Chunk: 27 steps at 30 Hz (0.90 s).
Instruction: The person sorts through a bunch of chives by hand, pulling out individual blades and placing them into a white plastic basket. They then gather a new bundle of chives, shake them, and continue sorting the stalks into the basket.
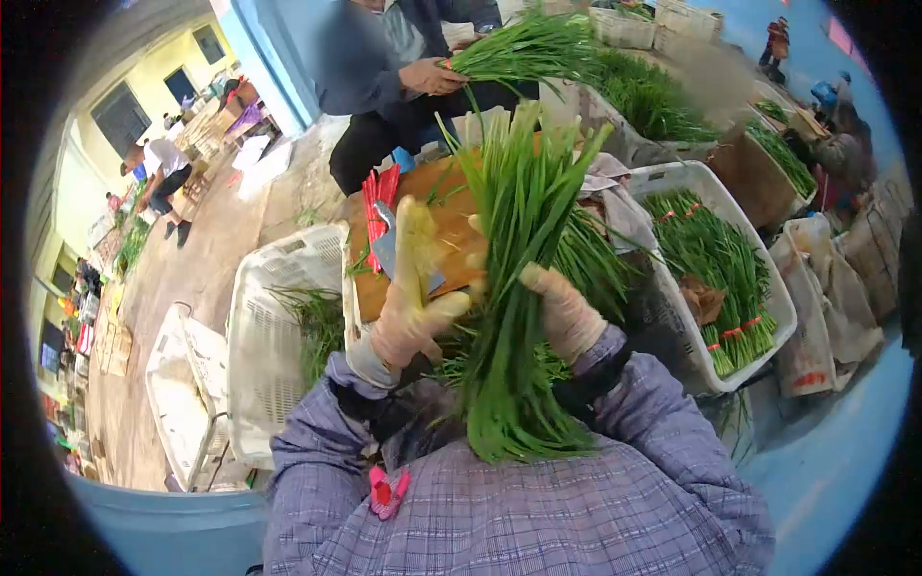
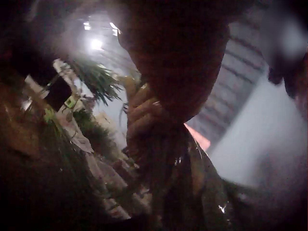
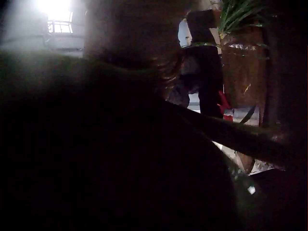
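In the head view a large bunch of long green garlic chives [image 1: 528,240] stands upright before the chest, its lower ends drooping over the lap. My gloved right hand [image 1: 569,312] holds it from the right; the thumb lies at the front and fingertips show past the left edge. Beside the bunch, my gloved left hand [image 1: 408,298] is raised with straight fingers, a gap between it and the leaves. Behind the left hand, a wide metal blade [image 1: 385,252] and a bundle of red strips [image 1: 377,206] lie on a wooden board [image 1: 447,192]. Both wrist views are very dark.
A white crate [image 1: 279,336] with loose chives stands at left. Another white crate [image 1: 783,288] at right holds chives bundled with red ties. Across the board a person [image 1: 365,86] holds a chive bunch [image 1: 528,50]. More chives [image 1: 653,96] lie behind at right.
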Motion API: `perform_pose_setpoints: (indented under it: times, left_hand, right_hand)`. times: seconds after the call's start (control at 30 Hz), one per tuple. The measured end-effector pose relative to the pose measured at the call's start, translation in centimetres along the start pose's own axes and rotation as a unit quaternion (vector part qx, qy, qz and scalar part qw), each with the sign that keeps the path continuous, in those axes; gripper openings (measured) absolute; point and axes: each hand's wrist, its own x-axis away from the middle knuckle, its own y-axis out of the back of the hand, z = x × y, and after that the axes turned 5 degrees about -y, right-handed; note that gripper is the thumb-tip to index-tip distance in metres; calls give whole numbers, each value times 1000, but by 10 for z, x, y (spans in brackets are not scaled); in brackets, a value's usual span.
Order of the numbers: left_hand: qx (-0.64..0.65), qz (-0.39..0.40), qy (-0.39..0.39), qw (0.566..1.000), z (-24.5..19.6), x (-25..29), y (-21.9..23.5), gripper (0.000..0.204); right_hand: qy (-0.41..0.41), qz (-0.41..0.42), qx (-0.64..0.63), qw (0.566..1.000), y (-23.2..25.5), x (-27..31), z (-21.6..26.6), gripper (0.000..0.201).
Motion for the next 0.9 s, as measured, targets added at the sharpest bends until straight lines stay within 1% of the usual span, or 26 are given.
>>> perform_pose_setpoints:
  times: [0.03, 0.07, 0.1, 0.13, 0.17, 0.2, 0.23, 0.27, 0.3, 0.33, 0.37, 0.4, 0.43, 0.47, 0.5, 0.53, 0.6, 0.63, 0.67, 0.73, 0.77, 0.8, 0.83, 0.87, 0.9]
  left_hand:
    - [390, -137, 109, 904, 8, 15, -10, 94]
    - [392, -142, 109, 903, 8, 26, -20, 94]
    - [324, -132, 124, 928, 9, 31, -30, 95]
    - [255, -123, 141, 949, 10, 37, -40, 95]
    - [356, -148, 207, 899, 15, 47, -48, 83]
    - [356, -152, 211, 897, 9, 46, -46, 83]
    - [375, -94, 265, 883, -3, 42, -41, 75]
    - [394, -34, 320, 861, -10, 43, -40, 68]
    - [319, -25, 290, 902, -10, 44, -42, 61]
    - [321, -27, 291, 901, -14, 45, -40, 61]
    - [366, -53, 341, 864, -20, 45, -35, 51]
    - [409, -78, 391, 821, -26, 44, -31, 41]
    - [412, -78, 394, 818, -23, 48, -29, 41]
    - [406, -85, 388, 823, -19, 54, -27, 39]
    - [400, -92, 382, 828, -17, 57, -26, 37]
    - [401, -92, 387, 825, -17, 60, -25, 37]
    - [322, -125, 406, 846, -21, 63, -23, 40]
    - [290, -153, 412, 850, -19, 69, -25, 41]
    - [290, -152, 417, 848, -14, 75, -27, 41]
    - [217, -179, 339, 898, -3, 86, -32, 50]
    - [217, -174, 343, 897, 1, 89, -36, 50]
    - [209, -184, 334, 900, 4, 93, -38, 54]
    - [201, -194, 324, 904, 6, 95, -41, 58]
    - [202, -191, 327, 903, 9, 99, -42, 58]
    - [153, -176, 330, 915, 9, 102, -43, 59]
  right_hand:
    - [41, -34, 42, 998, -6, -3, -8, 65]
    - [80, -67, 82, 991, -10, -2, -15, 67]
    - [100, -69, 158, 980, 6, -6, -29, 65]
    - [97, -68, 158, 980, 6, -4, -33, 65]
    - [103, -75, 206, 970, 6, 0, -38, 65]
    - [108, -80, 255, 958, 8, 2, -41, 64]
    - [81, -55, 236, 967, 17, -2, -46, 61]
    - [75, -59, 231, 968, 26, -2, -50, 61]
    - [64, -34, 314, 946, 30, -3, -50, 62]
    - [55, -7, 397, 916, 32, -5, -49, 63]
    - [23, -20, 265, 964, 29, 4, -52, 61]
    - [20, -22, 263, 964, 22, 7, -46, 61]
    - [-62, -9, 194, 979, 15, 10, -38, 62]
    - [-143, 3, 122, 982, 11, 13, -35, 63]
    - [-32, -32, 301, 952, 18, 12, -43, 51]
    - [-35, -34, 297, 954, 24, 18, -43, 51]
    - [-157, -102, 405, 895, 35, 34, -36, 37]
    - [-235, -123, 443, 857, 16, 41, -15, 29]
    - [-238, -123, 438, 858, 12, 45, -8, 29]
    - [-133, -101, 314, 935, 4, 51, 3, 27]
    - [-99, -132, 318, 933, -6, 49, 11, 29]
    - [-49, -147, 306, 939, -5, 44, 14, 29]
    - [-45, -182, 303, 934, -7, 39, 20, 28]
    - [-42, -216, 302, 928, -9, 33, 25, 27]
    - [-43, -219, 298, 928, -11, 29, 29, 27]
